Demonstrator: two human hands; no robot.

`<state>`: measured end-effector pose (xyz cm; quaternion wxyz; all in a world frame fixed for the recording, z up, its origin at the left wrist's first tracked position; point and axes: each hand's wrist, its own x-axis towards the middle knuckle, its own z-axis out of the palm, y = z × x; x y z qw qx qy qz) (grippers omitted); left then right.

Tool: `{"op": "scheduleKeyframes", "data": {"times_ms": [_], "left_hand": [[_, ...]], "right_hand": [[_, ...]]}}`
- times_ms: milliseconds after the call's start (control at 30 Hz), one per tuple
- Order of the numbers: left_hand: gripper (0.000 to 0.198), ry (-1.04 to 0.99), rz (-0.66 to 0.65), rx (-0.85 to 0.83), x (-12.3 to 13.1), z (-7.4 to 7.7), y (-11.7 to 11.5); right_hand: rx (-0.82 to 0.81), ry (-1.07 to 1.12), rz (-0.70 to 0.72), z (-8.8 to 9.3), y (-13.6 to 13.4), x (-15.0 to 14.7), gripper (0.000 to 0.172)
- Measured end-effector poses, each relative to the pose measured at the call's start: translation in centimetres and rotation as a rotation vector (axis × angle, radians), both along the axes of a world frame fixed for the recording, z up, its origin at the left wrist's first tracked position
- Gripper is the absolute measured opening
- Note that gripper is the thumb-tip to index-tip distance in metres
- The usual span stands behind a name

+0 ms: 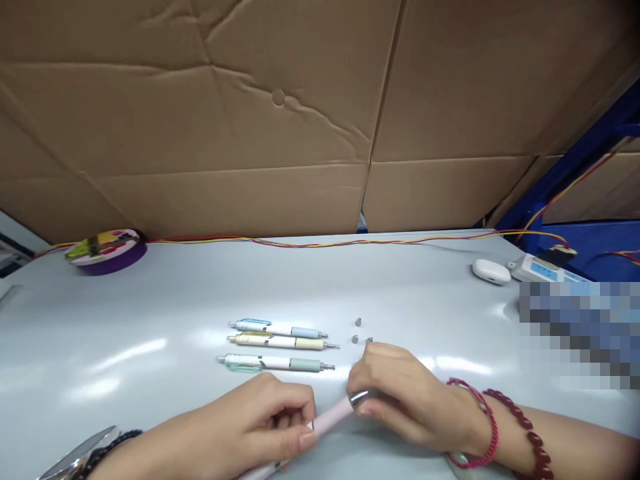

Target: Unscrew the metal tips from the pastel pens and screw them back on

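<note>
A pink pen (333,417) runs at a slant between my two hands. My left hand (260,420) is closed round its barrel, thumb on top. At the other end my right hand (405,397) pinches the shiny metal tip, which the fingers partly cover. Beyond my hands a blue pen (280,329), a yellow pen (283,342) and a green pen (277,363) lie side by side, their slim bare front ends pointing right. Several small metal pen tips (355,339) rest on the table to their right, one close to my right hand's knuckles.
A purple round box (107,257) stands at the back left of the pale table (175,300). A white earbud case (491,271) and a power strip (545,268) are at the back right. Red and yellow wires (310,245) follow the rear edge, before a cardboard wall (240,147).
</note>
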<state>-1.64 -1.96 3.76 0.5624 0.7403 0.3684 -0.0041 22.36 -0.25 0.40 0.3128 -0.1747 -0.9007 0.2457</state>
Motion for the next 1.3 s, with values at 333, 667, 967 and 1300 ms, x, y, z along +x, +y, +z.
{"op": "scheduleKeyframes", "data": {"times_ms": [333, 667, 967, 1300], "left_hand": [[0.040, 0.099, -0.073, 0.140, 0.0, 0.8, -0.2], [0.037, -0.076, 0.057, -0.029, -0.2, 0.2, -0.1], [0.043, -0.112, 0.114, 0.123, -0.5, -0.9, -0.7], [0.044, 0.022, -0.190, 0.558, -0.5, -1.1, -1.4]], "right_hand": [[0.007, -0.144, -0.075, -0.4, 0.0, 0.0, 0.060], [-0.057, 0.174, -0.033, 0.1, 0.1, 0.1, 0.008], [0.011, 0.238, -0.063, 0.0, 0.1, -0.1, 0.008], [0.086, 0.218, 0.012, 0.1, -0.1, 0.1, 0.007]]}}
